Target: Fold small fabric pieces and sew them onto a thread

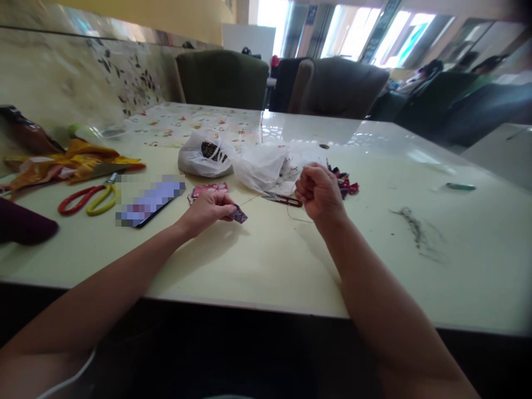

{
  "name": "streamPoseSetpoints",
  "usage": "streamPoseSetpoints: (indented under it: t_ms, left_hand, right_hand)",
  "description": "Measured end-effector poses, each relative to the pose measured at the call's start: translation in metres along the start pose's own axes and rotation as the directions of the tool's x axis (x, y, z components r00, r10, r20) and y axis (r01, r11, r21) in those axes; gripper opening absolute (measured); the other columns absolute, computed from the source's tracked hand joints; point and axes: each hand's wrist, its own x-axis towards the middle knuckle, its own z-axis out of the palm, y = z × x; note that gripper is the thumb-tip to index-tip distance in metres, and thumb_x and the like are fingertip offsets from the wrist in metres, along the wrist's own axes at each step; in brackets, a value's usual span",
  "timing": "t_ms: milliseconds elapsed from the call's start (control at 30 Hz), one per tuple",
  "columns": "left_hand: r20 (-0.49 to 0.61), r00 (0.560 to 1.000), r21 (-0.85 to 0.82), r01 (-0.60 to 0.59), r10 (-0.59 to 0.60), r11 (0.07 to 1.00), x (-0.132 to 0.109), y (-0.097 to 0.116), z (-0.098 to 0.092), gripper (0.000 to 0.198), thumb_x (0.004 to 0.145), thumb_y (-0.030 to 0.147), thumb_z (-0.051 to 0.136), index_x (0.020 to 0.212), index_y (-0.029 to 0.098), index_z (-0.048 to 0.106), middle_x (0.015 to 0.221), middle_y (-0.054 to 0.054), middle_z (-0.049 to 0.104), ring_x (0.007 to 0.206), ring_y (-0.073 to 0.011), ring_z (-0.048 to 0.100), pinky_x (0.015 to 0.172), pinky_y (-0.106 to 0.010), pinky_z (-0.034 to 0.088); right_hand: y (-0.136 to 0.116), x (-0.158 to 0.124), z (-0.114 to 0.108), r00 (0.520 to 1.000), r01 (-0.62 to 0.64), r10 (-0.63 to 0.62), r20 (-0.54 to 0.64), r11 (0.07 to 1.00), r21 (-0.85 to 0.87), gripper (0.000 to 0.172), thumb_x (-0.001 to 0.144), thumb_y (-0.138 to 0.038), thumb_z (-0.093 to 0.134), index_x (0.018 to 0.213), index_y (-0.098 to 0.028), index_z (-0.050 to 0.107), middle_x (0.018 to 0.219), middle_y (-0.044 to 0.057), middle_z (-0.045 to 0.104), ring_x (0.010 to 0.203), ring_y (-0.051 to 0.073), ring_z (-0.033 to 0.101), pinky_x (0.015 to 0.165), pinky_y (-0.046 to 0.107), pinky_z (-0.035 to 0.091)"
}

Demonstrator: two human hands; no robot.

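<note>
My left hand (210, 209) pinches a small patterned piece of fabric (238, 214) just above the table. A thin thread (251, 199) leads from this fabric toward my right hand (318, 188). That hand is raised and closed in a fist, with a loose loop of thread hanging beneath it; whether a needle is inside the fingers cannot be seen. Between the hands lie thread snips (286, 200) with dark red handles. Pink patterned fabric pieces (211, 189) rest behind my left hand. Beyond my right hand sits a bunch of dark and red cloth bits (349, 185), partly hidden.
Scissors (85, 199) with red and yellow handles and a phone (152, 202) lie at left, near yellow cloth (78, 158). White plastic bags (203, 158) stand at the back. A thread tangle (415, 230) and a small green object (460, 187) are at right.
</note>
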Motion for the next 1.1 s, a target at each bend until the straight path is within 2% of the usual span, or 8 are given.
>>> streamPoseSetpoints:
  t_ms: [233, 433, 633, 700, 800, 933, 1000, 1100]
  left_hand:
    - [0.021, 0.999, -0.02, 0.04, -0.039, 0.999, 0.002, -0.004, -0.001, 0.014, 0.066, 0.023, 0.082, 0.073, 0.014, 0.075, 0.074, -0.007, 0.076, 0.07, -0.0174, 0.073, 0.067, -0.029, 0.061]
    - [-0.006, 0.999, -0.03, 0.045, -0.046, 0.999, 0.003, -0.006, -0.002, 0.016, 0.066, 0.024, 0.083, 0.074, 0.013, 0.075, 0.076, -0.007, 0.077, 0.07, -0.0172, 0.073, 0.068, -0.029, 0.061]
    - [-0.02, 0.999, -0.036, 0.04, -0.041, 0.999, 0.003, -0.006, -0.003, 0.016, 0.068, 0.024, 0.083, 0.075, 0.012, 0.075, 0.076, -0.007, 0.076, 0.07, -0.0165, 0.072, 0.069, -0.029, 0.061]
    - [-0.02, 0.999, -0.06, 0.047, -0.048, 0.997, 0.002, -0.006, -0.001, 0.014, 0.068, 0.023, 0.082, 0.074, 0.012, 0.075, 0.075, -0.007, 0.076, 0.069, -0.0156, 0.072, 0.067, -0.027, 0.06]
    - [0.04, 0.997, -0.088, 0.075, -0.072, 0.993, 0.0, -0.005, 0.002, 0.009, 0.069, 0.018, 0.079, 0.074, 0.013, 0.075, 0.076, -0.007, 0.077, 0.069, -0.0153, 0.072, 0.067, -0.026, 0.06]
    - [0.12, 0.99, -0.065, 0.083, -0.075, 0.994, -0.003, -0.005, 0.007, 0.002, 0.071, 0.013, 0.075, 0.073, 0.012, 0.074, 0.073, -0.006, 0.076, 0.064, -0.0135, 0.071, 0.065, -0.024, 0.058]
    - [0.118, 0.99, -0.067, 0.086, -0.078, 0.994, -0.004, -0.005, 0.007, 0.001, 0.072, 0.012, 0.073, 0.072, 0.012, 0.073, 0.071, -0.005, 0.074, 0.062, -0.0126, 0.069, 0.063, -0.023, 0.058]
    - [0.132, 0.988, -0.055, 0.085, -0.077, 0.995, -0.005, -0.006, 0.007, 0.001, 0.073, 0.012, 0.072, 0.073, 0.012, 0.072, 0.072, -0.004, 0.074, 0.064, -0.0122, 0.069, 0.064, -0.023, 0.058]
  right_hand:
    - [-0.002, 0.007, -0.012, 0.979, 0.105, -0.115, -0.169, 0.992, -0.065, 0.04, 0.075, -0.031, 0.07, 0.064, -0.023, 0.032, 0.05, -0.01, 0.025, 0.04, 0.004, 0.021, 0.037, 0.02, 0.019]
    - [0.003, 0.005, -0.01, 0.973, 0.143, -0.19, -0.129, 0.941, -0.307, 0.027, 0.084, -0.04, 0.069, 0.077, -0.026, 0.047, 0.05, -0.01, 0.03, 0.038, 0.006, 0.024, 0.035, 0.021, 0.019]
    - [0.01, -0.002, 0.002, 0.979, 0.16, -0.193, -0.068, 0.928, -0.337, 0.025, 0.081, -0.035, 0.071, 0.071, -0.023, 0.051, 0.052, -0.008, 0.033, 0.043, 0.006, 0.026, 0.038, 0.021, 0.019]
    - [0.013, -0.006, 0.006, 0.993, 0.104, -0.117, -0.013, 0.925, -0.366, 0.026, 0.079, -0.039, 0.074, 0.072, -0.022, 0.056, 0.052, -0.008, 0.034, 0.043, 0.006, 0.025, 0.039, 0.021, 0.016]
    - [0.021, -0.015, 0.016, 0.981, -0.05, 0.13, 0.146, 0.891, -0.451, 0.03, 0.078, -0.048, 0.076, 0.087, -0.021, 0.067, 0.053, -0.008, 0.035, 0.043, 0.006, 0.024, 0.04, 0.022, 0.014]
    - [0.034, -0.029, 0.03, 0.806, -0.146, 0.451, 0.383, 0.779, -0.61, 0.034, 0.077, -0.05, 0.076, 0.089, -0.018, 0.07, 0.054, -0.008, 0.039, 0.045, 0.006, 0.025, 0.042, 0.023, 0.014]
    - [0.037, -0.033, 0.033, 0.761, -0.116, 0.481, 0.436, 0.762, -0.637, 0.032, 0.079, -0.048, 0.073, 0.077, -0.018, 0.065, 0.054, -0.007, 0.039, 0.046, 0.006, 0.026, 0.043, 0.023, 0.015]
    - [0.035, -0.034, 0.034, 0.772, -0.066, 0.441, 0.458, 0.772, -0.632, 0.032, 0.082, -0.047, 0.067, 0.07, -0.019, 0.058, 0.054, -0.007, 0.037, 0.048, 0.007, 0.03, 0.045, 0.023, 0.02]
